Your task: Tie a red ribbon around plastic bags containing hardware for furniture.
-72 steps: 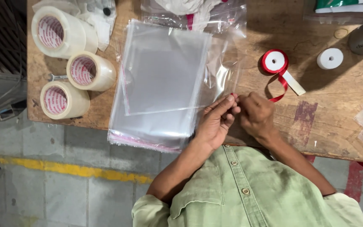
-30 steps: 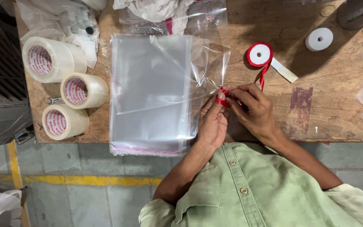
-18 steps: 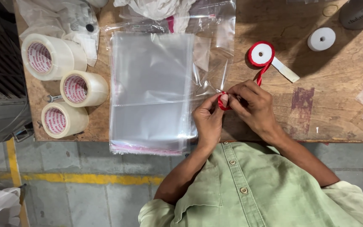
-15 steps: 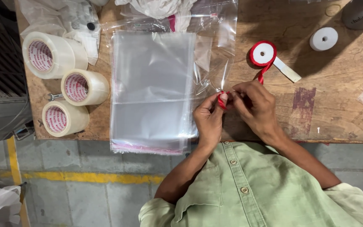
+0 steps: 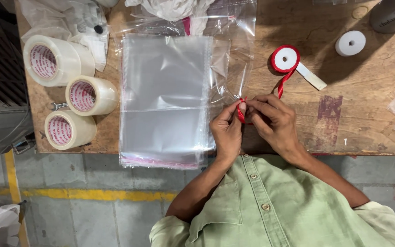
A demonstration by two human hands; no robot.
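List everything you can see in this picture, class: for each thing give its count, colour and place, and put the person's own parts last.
Tape rolls: three, clear with pinkish-red cores, left end of the table.
Clear bags: a flat stack, transparent, middle of the table.
Red ribbon: one strand, pinched between both hands, running up to its spool.
Ribbon spool: one, red with white centre, above the hands.
White roll: one, upper right.
Grey cylinder: one, top right corner, partly cut off.
Wooden table: one, brown.
Floor line: one, yellow, below the table.
Shirt: one, light green, buttoned.
Left hand: on the ribbon.
Right hand: on the ribbon.
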